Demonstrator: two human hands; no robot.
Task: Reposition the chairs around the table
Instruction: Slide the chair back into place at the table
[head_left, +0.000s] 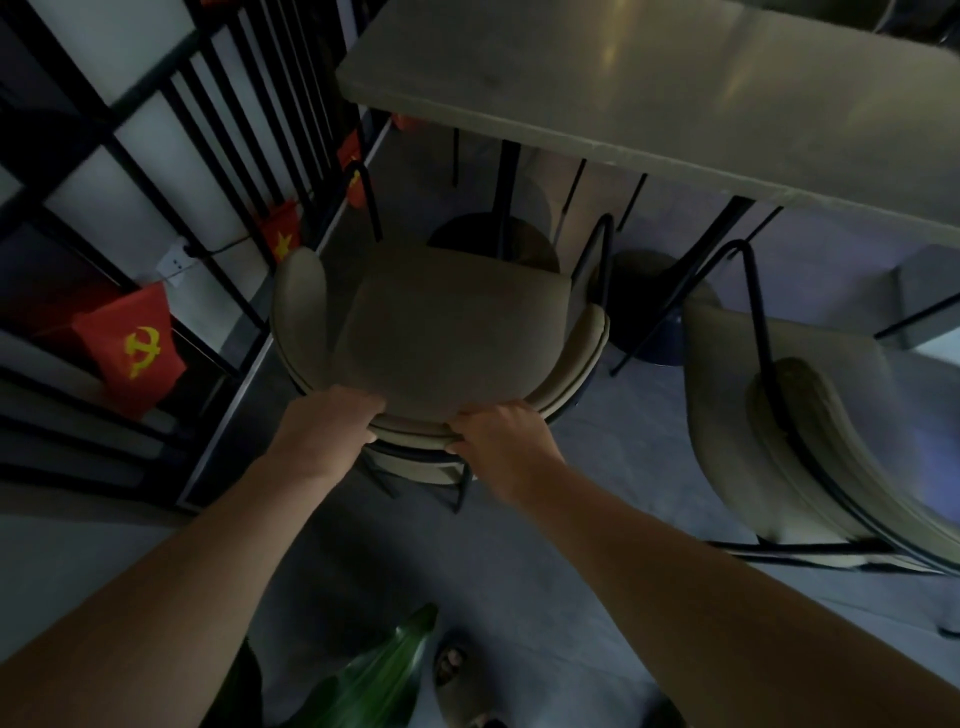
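A beige padded chair (441, 327) with a curved backrest and black metal legs stands just in front of me, its seat facing the grey table (649, 88). My left hand (332, 421) and my right hand (498, 436) both grip the top of its backrest, close together, fingers curled over the rim. A second chair of the same kind (789, 431) stands to the right, turned at an angle, its front near the table's edge. The table's round black bases (493, 239) show beneath the tabletop.
A black metal railing (171, 156) with red flags (130, 348) runs along the left, close to the held chair. A green leaf (384, 670) and my sandalled foot (457, 675) lie below. Grey floor opens between the two chairs.
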